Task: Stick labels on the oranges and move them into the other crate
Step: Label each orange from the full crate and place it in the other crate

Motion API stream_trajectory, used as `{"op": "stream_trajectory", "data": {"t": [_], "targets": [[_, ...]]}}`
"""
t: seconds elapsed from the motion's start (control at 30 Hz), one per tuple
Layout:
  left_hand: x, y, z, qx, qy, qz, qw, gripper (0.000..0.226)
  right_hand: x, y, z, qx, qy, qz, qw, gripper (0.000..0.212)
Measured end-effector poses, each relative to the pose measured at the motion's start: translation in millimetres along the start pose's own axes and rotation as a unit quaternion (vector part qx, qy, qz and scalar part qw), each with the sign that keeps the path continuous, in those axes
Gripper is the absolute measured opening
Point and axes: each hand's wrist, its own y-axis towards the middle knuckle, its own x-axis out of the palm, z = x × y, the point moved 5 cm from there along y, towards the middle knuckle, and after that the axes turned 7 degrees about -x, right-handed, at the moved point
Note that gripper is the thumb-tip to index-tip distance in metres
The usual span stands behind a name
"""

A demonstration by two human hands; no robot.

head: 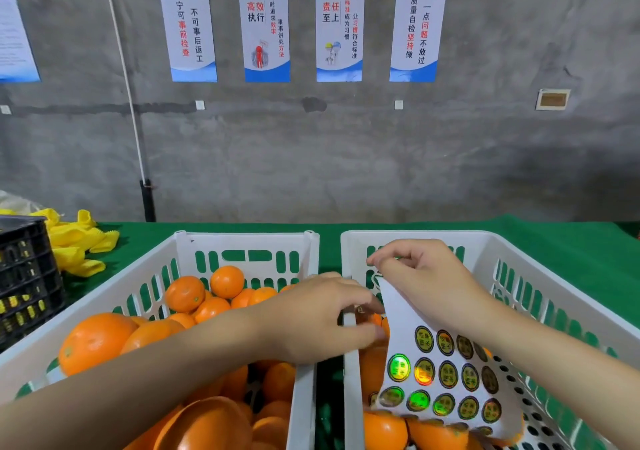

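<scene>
The left white crate [242,238] holds several oranges [185,294]. A few more oranges [384,429] lie in the right white crate [433,235]. My left hand [322,318] reaches across the rims between the two crates. Its fingers curl round an orange [376,321] that is mostly hidden behind the hand and the sheet. My right hand [426,283] pinches the top edge of a white label sheet [446,373], which hangs over the right crate. The sheet carries several round shiny green-gold labels.
Both crates stand side by side on a green-covered table [571,242] against a grey wall with posters. A black crate [24,276] and a heap of yellow foam nets [76,238] sit at the far left.
</scene>
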Motion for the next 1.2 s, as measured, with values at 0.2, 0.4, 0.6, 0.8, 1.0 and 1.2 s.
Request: {"op": "stream_trajectory", "data": {"t": [0.2, 0.4, 0.6, 0.8, 1.0, 1.2], "targets": [[-1.6, -1.5, 1.5, -0.064, -0.269, -0.057, 0.959, 0.046, -9.2, 2.6, 8.9, 0.030, -0.012, 0.053, 0.998, 0.028], [3.4, -2.0, 13.8, 0.005, -0.299, -0.075, 0.951, 0.027, -12.5, 3.0, 7.5, 0.021, 0.028, 0.091, 0.995, 0.023], [2.9, 5.2, -1.3, -0.083, -0.408, 0.011, 0.909, 0.023, -20.2, -0.5, -6.5, -0.038, -0.077, 0.129, 0.988, 0.014], [-16.5, 5.3, -18.4, -0.135, -0.416, 0.149, 0.887, 0.026, -10.3, -10.7, -30.7, -0.173, -0.228, 0.083, 0.955, 0.025], [-16.5, 5.0, -19.4, -0.114, -0.373, 0.164, 0.906, 0.030, -5.1, -12.7, -26.4, -0.179, -0.191, 0.059, 0.963, 0.032], [-24.1, 3.0, -17.2, -0.067, -0.335, 0.188, 0.921, 0.026, -7.3, -11.3, -28.0, -0.190, -0.134, 0.055, 0.971, 0.021]]}}
